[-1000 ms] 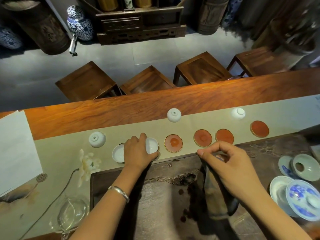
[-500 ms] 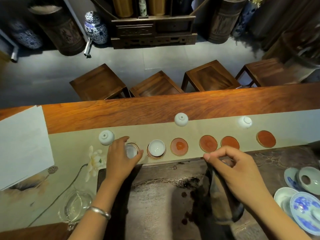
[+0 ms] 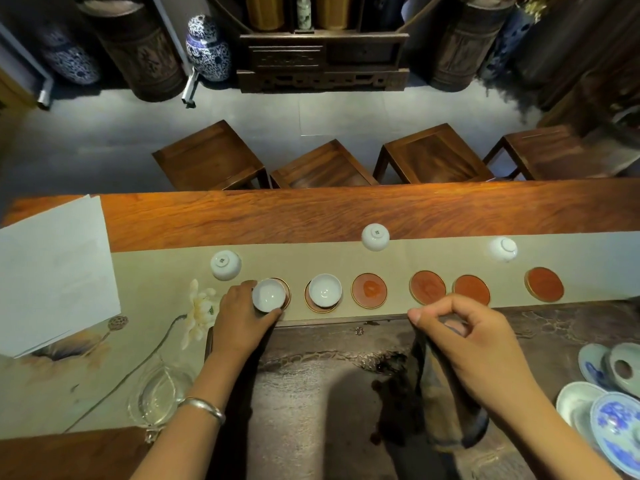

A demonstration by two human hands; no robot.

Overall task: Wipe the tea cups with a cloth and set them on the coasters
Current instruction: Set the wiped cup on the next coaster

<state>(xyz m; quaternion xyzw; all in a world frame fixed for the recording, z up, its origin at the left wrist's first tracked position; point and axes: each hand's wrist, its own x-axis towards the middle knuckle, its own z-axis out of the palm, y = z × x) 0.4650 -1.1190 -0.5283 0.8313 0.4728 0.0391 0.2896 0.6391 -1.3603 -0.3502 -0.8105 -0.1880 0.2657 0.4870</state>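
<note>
Two bare hands work over a long wooden counter point(image 3: 311, 216) with a pale painted runner point(image 3: 346, 261) laid along it, so cups and coasters sit on cloth, not raw wood. Nearer you lies a dark stone tea tray point(image 3: 311, 393). Your right hand point(image 3: 474, 344) pinches a dark cloth point(image 3: 446, 407) between thumb and fingers, its grip closed on the fabric, which hangs down to the tray, ready for wiping. Your left hand point(image 3: 242, 320) has its grip closed around an upright white tea cup point(image 3: 269, 295), which is over the leftmost coaster point(image 3: 284, 289); whether it has touched down is unclear. A second cup point(image 3: 325, 291) stands upright on the next coaster point(image 3: 320, 304). Four red coasters are bare: point(image 3: 369, 290), point(image 3: 427, 286), point(image 3: 471, 289), point(image 3: 544, 284). Three cups wait upside down along the runner's far side, probably unwiped: point(image 3: 225, 265), point(image 3: 375, 236), point(image 3: 503, 249).
</note>
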